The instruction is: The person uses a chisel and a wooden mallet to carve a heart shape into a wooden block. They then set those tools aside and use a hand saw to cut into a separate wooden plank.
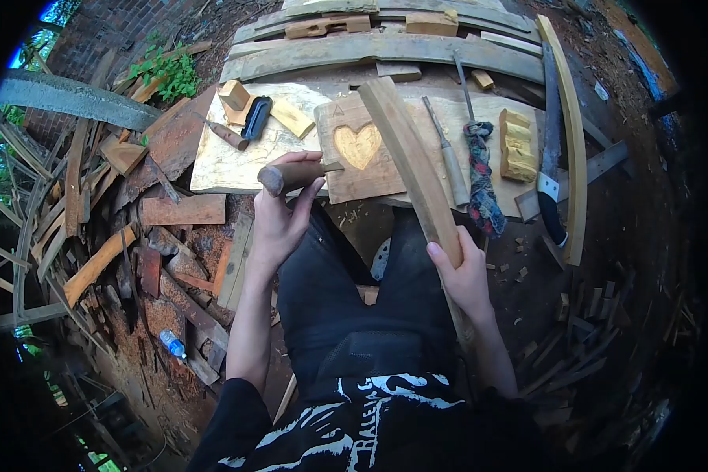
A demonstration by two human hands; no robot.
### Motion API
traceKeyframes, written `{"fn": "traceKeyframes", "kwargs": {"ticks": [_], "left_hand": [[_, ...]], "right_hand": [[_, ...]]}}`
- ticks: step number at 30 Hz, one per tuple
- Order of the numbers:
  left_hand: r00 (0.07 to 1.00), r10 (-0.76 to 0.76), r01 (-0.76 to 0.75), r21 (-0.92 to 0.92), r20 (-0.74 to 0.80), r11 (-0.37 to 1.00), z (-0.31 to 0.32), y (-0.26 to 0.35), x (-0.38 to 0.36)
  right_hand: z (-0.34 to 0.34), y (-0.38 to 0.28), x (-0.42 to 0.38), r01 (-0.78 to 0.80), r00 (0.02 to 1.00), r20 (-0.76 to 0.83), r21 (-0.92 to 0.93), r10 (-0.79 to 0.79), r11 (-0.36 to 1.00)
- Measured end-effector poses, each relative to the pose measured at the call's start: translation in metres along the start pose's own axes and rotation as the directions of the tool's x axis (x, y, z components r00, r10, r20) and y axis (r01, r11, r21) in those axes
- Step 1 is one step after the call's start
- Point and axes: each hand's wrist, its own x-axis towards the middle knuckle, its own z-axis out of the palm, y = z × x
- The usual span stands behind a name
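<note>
My left hand point(279, 224) is wrapped round the thick wooden handle of a chisel point(295, 175). The short metal blade points right, over the left edge of a brown board point(362, 186). A pale heart shape point(359, 145) is carved into that board. In my right hand point(466, 275) is a long squared wooden bar point(407, 149), tilted up and to the left, its far end beside the heart. Right of the bar lies a second chisel point(451, 169) with a pale handle. Beside it is a long tool with a cloth-wrapped handle point(481, 165).
A notched yellow wood block point(518, 145) and a handsaw point(551, 157) lie at the right. On the left slab point(220, 173) are another wooden-handled tool point(226, 135), a dark case point(256, 118) and small blocks. Scrap wood and a plastic bottle point(172, 344) litter the ground at left.
</note>
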Motion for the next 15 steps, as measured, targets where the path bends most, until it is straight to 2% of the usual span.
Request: {"fn": "traceKeyframes", "kwargs": {"ticks": [5, 15], "left_hand": [[1.0, 0.004, -0.005, 0.045, 0.019, 0.999, -0.0004, 0.0015, 0.0009], [1.0, -0.019, 0.019, 0.013, 0.021, 1.0, 0.003, 0.0074, 0.0058]], "right_hand": [[0.0032, -0.0011, 0.0014, -0.003, 1.0, -0.001, 0.035, 0.003, 0.999], [0.0101, -0.0037, 0.0007, 0.006, 1.0, 0.029, 0.036, -0.007, 0.999]]}}
